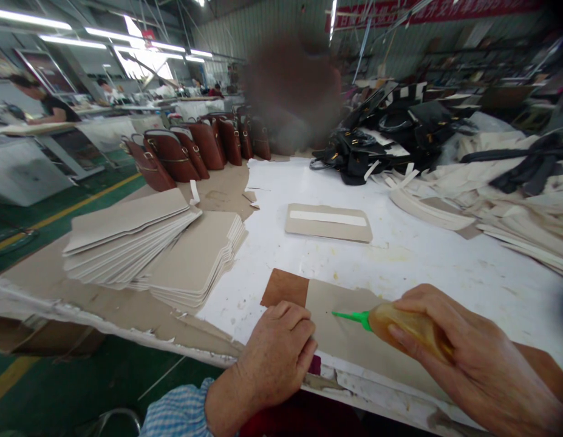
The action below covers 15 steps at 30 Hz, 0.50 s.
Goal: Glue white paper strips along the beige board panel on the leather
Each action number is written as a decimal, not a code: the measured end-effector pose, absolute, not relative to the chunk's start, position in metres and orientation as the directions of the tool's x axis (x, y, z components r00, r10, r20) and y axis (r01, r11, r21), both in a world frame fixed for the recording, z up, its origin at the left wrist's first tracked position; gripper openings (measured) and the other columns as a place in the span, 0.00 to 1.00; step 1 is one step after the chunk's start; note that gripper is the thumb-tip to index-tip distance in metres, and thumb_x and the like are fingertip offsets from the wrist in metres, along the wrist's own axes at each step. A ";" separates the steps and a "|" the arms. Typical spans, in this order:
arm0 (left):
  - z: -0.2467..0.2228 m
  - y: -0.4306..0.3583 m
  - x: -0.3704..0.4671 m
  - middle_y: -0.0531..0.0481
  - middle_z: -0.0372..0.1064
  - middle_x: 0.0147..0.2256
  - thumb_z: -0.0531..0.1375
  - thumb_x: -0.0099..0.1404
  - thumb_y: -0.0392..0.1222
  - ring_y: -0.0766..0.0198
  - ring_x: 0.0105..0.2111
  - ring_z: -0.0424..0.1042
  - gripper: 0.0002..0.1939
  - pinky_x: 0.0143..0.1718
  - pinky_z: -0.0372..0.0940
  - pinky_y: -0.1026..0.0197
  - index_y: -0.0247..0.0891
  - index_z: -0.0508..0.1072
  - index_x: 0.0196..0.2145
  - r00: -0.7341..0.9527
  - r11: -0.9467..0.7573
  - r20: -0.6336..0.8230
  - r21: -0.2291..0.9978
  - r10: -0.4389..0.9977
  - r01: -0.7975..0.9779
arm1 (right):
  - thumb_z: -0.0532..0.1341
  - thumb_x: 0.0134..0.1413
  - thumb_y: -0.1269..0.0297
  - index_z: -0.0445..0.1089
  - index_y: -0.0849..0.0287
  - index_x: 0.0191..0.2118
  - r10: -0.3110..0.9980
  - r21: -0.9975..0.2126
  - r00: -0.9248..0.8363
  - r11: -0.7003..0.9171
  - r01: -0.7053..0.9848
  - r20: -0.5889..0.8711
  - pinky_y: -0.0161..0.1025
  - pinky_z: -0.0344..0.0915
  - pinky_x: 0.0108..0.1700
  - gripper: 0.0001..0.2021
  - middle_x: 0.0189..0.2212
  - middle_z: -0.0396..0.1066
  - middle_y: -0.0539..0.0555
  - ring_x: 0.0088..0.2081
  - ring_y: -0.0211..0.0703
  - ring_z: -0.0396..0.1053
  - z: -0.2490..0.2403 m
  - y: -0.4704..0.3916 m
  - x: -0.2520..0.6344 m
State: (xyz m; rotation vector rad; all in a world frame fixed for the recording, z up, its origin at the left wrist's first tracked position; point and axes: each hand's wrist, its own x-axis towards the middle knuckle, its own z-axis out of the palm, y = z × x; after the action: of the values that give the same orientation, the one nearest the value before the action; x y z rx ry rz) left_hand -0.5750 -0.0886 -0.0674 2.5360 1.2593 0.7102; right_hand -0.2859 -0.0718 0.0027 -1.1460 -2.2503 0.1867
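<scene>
Head view, and from where I stand the beige panels (194, 249) lie stacked on the left of the bench (267, 249). Light, flat pressure beside the brown patch (285, 287) should steady things; the left hand (276, 352) lies palm down there, fingers bent, though I can't tell whether it pinches the edge. Rightward, the green nozzle (351, 316) points left over the beige sheet (329, 297), best kept low with an even squeeze; the right hand (467, 352) closes round the amber bottle (402, 325), tilting it nearly level
</scene>
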 end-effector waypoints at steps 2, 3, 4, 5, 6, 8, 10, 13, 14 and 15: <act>-0.067 -0.089 -0.575 0.44 0.78 0.46 0.64 0.72 0.33 0.48 0.46 0.75 0.04 0.49 0.75 0.42 0.36 0.79 0.44 0.508 -0.604 0.329 0.406 0.796 0.686 | 0.58 0.81 0.48 0.70 0.47 0.48 0.767 -0.388 -0.464 0.630 0.672 0.443 0.35 0.71 0.30 0.11 0.36 0.72 0.48 0.31 0.40 0.74 0.002 -0.072 -0.286; -0.067 -0.089 -0.575 0.44 0.78 0.46 0.64 0.72 0.34 0.48 0.46 0.75 0.05 0.49 0.75 0.42 0.36 0.79 0.44 0.505 -0.604 0.332 0.408 0.797 0.685 | 0.58 0.81 0.50 0.70 0.47 0.49 0.761 -0.392 -0.473 0.640 0.661 0.444 0.34 0.71 0.31 0.09 0.38 0.72 0.49 0.32 0.40 0.74 0.001 -0.072 -0.286; -0.067 -0.089 -0.575 0.44 0.78 0.46 0.64 0.72 0.34 0.48 0.46 0.75 0.05 0.50 0.75 0.41 0.36 0.79 0.44 0.503 -0.602 0.332 0.411 0.798 0.685 | 0.58 0.81 0.52 0.70 0.47 0.50 0.751 -0.396 -0.486 0.653 0.645 0.447 0.34 0.71 0.32 0.08 0.38 0.72 0.49 0.33 0.40 0.74 0.001 -0.072 -0.287; -0.067 -0.089 -0.575 0.44 0.78 0.46 0.65 0.72 0.34 0.48 0.47 0.75 0.05 0.50 0.75 0.41 0.36 0.79 0.45 0.502 -0.600 0.329 0.413 0.800 0.685 | 0.58 0.81 0.53 0.70 0.47 0.50 0.743 -0.403 -0.498 0.665 0.629 0.448 0.34 0.71 0.33 0.07 0.39 0.72 0.49 0.34 0.39 0.74 0.001 -0.072 -0.287; -0.068 -0.089 -0.575 0.44 0.78 0.47 0.65 0.72 0.34 0.48 0.47 0.75 0.05 0.51 0.75 0.41 0.36 0.79 0.45 0.501 -0.598 0.327 0.414 0.801 0.686 | 0.58 0.81 0.55 0.69 0.47 0.51 0.738 -0.411 -0.509 0.672 0.616 0.444 0.33 0.71 0.34 0.06 0.40 0.72 0.49 0.35 0.39 0.74 0.001 -0.073 -0.288; -0.068 -0.089 -0.575 0.44 0.78 0.47 0.65 0.72 0.34 0.48 0.48 0.75 0.05 0.51 0.75 0.42 0.37 0.79 0.45 0.501 -0.594 0.319 0.413 0.804 0.690 | 0.58 0.80 0.56 0.70 0.47 0.52 0.742 -0.429 -0.519 0.670 0.606 0.425 0.33 0.72 0.35 0.05 0.41 0.72 0.49 0.36 0.39 0.74 0.000 -0.074 -0.289; -0.069 -0.089 -0.575 0.44 0.78 0.47 0.65 0.72 0.34 0.48 0.48 0.75 0.04 0.51 0.75 0.42 0.37 0.78 0.45 0.501 -0.593 0.317 0.413 0.805 0.692 | 0.59 0.80 0.55 0.70 0.48 0.51 0.762 -0.455 -0.508 0.647 0.612 0.401 0.33 0.72 0.36 0.06 0.41 0.72 0.49 0.36 0.39 0.75 -0.001 -0.075 -0.288; -0.070 -0.089 -0.575 0.44 0.78 0.47 0.65 0.72 0.34 0.48 0.48 0.75 0.05 0.52 0.74 0.43 0.38 0.78 0.45 0.502 -0.597 0.324 0.414 0.802 0.687 | 0.61 0.78 0.52 0.69 0.48 0.51 0.818 -0.502 -0.449 0.576 0.645 0.361 0.33 0.74 0.34 0.07 0.39 0.74 0.48 0.34 0.40 0.75 -0.008 -0.077 -0.280; -0.071 -0.089 -0.576 0.44 0.78 0.47 0.65 0.72 0.34 0.49 0.48 0.75 0.05 0.52 0.74 0.43 0.38 0.78 0.45 0.502 -0.599 0.326 0.415 0.801 0.685 | 0.62 0.77 0.51 0.69 0.48 0.51 0.838 -0.516 -0.420 0.546 0.660 0.348 0.33 0.74 0.33 0.09 0.39 0.75 0.48 0.34 0.41 0.76 -0.013 -0.077 -0.276; -0.071 -0.089 -0.576 0.44 0.78 0.47 0.65 0.72 0.34 0.49 0.48 0.75 0.05 0.52 0.74 0.43 0.38 0.78 0.45 0.504 -0.600 0.326 0.414 0.800 0.684 | 0.62 0.76 0.50 0.70 0.48 0.51 0.862 -0.531 -0.381 0.507 0.679 0.335 0.32 0.75 0.32 0.10 0.38 0.76 0.48 0.34 0.42 0.77 -0.019 -0.078 -0.270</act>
State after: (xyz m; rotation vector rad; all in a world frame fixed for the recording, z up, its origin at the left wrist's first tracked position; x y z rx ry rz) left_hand -0.5757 -0.0890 -0.0707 2.5164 1.2638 0.7269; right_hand -0.2705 -0.0782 -0.0192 -1.2558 -2.1735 0.4121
